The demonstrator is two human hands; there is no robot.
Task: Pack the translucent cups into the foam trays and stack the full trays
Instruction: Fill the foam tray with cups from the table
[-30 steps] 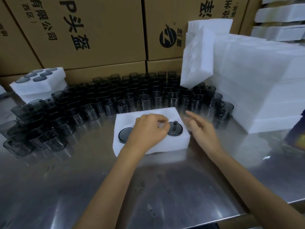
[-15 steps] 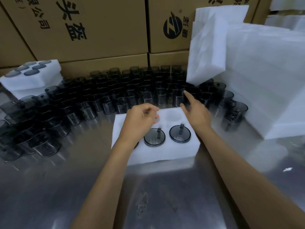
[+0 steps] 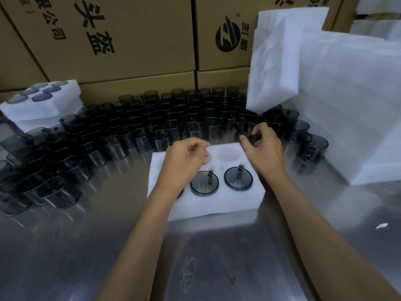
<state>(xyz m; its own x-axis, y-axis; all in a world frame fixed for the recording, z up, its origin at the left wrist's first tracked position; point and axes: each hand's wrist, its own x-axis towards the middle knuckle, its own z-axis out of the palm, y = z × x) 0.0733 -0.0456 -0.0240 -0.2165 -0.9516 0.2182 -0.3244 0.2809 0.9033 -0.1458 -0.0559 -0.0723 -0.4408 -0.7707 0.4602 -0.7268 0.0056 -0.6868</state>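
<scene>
The right hand [image 3: 263,148] pinches a translucent cup [image 3: 249,132] just behind the foam tray [image 3: 208,205] — it should drop upright into the empty rear pocket [image 3: 229,153]; the left hand [image 3: 184,161] hovers loosely curled, holding nothing.

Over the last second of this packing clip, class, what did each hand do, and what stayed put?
The right hand reached away from the foam tray to the loose cups behind it and now grips one cup. The left hand left the middle cup seated and hovers over the tray, holding nothing. The right-hand seated cup, the tray and the filled tray far left stayed put.
</scene>
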